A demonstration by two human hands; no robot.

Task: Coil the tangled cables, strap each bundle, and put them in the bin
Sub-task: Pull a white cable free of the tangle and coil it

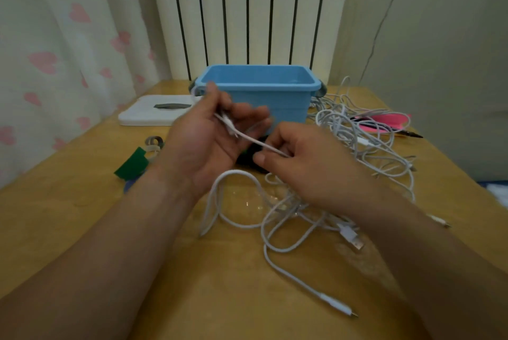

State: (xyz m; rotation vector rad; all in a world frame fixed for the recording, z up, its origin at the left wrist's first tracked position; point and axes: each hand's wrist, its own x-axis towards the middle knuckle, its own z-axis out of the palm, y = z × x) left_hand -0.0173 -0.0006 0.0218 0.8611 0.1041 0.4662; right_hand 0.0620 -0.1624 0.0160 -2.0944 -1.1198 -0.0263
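Note:
A thin white cable (248, 139) stretches between my two hands above the table. My left hand (209, 133) is raised palm-up in front of the blue bin (286, 104) and holds the cable's plug end between thumb and fingers. My right hand (299, 155) pinches the same cable a little lower. Below my hands lies a loose tangle of white cables (277, 216) with USB plugs. A second tangled heap of white cables (365, 133) lies to the right of the bin. Green and grey straps (134, 162) lie on the table at left. A dark thing between my hands is mostly hidden.
The wooden table (82, 216) stands against a radiator and a curtain. A white lid (154, 117) with a dark handle lies left of the bin. Pink and black items (390, 122) lie at the right behind the cable heap.

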